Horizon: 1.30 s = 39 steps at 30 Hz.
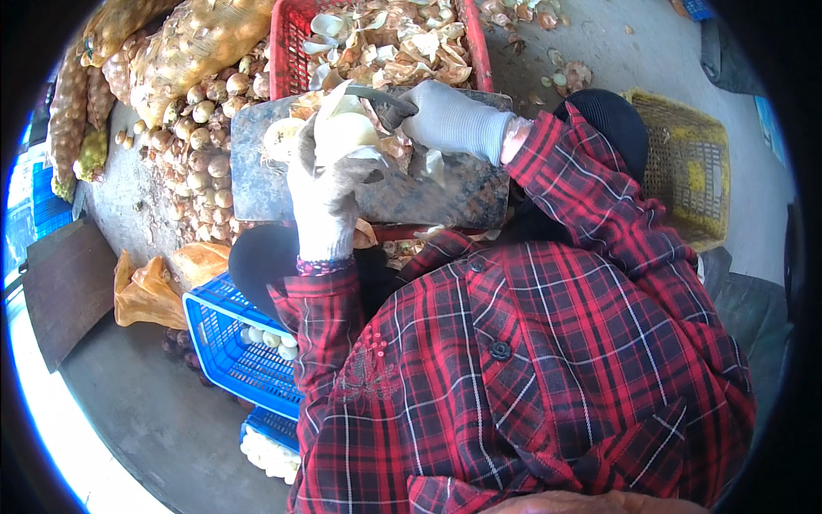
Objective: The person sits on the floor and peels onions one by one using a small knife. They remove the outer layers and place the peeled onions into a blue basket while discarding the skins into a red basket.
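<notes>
My left hand [331,186], in a white knit glove, holds a partly peeled white onion [349,133] with loose skin standing off it. My right hand [446,119], in a grey glove, grips a knife [379,96] whose blade reaches over the top of that onion. Both hands are above a dark, worn board [449,199]. Another onion [281,139] rests on the board to the left of my left hand. Scraps of onion skin [435,166] lie on the board near my right hand.
A red crate [280,58] full of skins stands beyond the board. Unpeeled onions [199,138] and mesh sacks [199,48] of onions are at the left. A blue crate [244,379] with peeled onions [270,340] is beside my left leg; a yellow crate [716,173] stands at the right.
</notes>
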{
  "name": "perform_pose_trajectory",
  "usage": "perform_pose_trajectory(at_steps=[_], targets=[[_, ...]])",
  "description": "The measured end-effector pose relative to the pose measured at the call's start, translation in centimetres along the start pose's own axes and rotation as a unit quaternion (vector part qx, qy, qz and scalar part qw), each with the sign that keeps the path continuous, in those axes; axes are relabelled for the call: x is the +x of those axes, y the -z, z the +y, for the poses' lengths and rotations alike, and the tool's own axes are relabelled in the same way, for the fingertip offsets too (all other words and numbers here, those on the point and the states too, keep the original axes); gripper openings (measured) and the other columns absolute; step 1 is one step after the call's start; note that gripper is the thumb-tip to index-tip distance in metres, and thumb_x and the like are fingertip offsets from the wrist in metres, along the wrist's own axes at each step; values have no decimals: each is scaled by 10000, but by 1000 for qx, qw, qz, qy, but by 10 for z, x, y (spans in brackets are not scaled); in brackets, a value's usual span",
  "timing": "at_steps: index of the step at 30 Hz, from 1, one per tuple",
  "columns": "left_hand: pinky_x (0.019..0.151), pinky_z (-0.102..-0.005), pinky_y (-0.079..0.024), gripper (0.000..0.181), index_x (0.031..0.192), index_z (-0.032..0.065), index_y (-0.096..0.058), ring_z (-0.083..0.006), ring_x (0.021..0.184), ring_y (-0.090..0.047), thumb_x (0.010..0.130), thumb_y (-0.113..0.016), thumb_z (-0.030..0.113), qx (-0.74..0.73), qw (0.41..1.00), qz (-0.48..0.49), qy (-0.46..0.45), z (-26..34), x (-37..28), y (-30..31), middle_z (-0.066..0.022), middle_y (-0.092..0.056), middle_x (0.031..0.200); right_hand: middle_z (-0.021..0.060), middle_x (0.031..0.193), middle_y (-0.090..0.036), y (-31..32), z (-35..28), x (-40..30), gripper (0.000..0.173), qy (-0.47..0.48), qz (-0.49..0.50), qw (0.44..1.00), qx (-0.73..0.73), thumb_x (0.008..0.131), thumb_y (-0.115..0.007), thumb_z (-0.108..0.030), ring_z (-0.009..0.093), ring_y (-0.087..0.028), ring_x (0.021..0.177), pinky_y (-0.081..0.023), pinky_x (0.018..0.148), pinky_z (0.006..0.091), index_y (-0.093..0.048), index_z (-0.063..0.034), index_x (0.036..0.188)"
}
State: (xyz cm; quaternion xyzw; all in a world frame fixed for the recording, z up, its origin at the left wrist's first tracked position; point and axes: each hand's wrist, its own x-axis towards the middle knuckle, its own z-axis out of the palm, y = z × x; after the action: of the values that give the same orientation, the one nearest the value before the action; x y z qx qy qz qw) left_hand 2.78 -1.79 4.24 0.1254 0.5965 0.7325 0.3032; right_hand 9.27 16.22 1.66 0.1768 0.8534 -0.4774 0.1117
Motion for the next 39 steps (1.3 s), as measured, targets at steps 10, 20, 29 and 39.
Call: perform_pose_trajectory(at_steps=[10,20,29,39], targets=[[759,-331,-565,785,1394,38,-400,-214,1021,-583,684,-724,121,14,999,4,38,9,0,-2,-109,-544,1207,77,808,-679,29,-3,-3,310,-21,-10,983,184,872,-654,-260,128,-649,727,-524,654,288,-677,-50,1098],[872,-336,-527,843,1443,32,-331,-253,1101,-579,696,-713,110,-41,994,-68,79,4,-6,-8,-147,-537,1282,89,827,-685,9,-4,-3,304,80,49,967,237,916,-641,-286,135,-659,716,-539,686,285,-675,-31,1078],[889,-343,-530,899,1463,4,-294,-240,1097,-593,671,-717,50,-22,996,-83,21,2,-9,-26,-164,-538,1288,68,753,-645,17,3,11,378,-37,104,981,162,914,-631,-340,125,-619,707,-490,683,296,-662,26,1005],[867,-311,-533,847,1452,13,-332,-220,1040,-611,672,-645,-99,68,997,-29,33,-8,-3,-12,-163,-564,1226,59,632,-586,-10,6,9,640,11,-29,982,188,857,-621,-573,137,-578,455,-499,447,268,-640,35,1055]])
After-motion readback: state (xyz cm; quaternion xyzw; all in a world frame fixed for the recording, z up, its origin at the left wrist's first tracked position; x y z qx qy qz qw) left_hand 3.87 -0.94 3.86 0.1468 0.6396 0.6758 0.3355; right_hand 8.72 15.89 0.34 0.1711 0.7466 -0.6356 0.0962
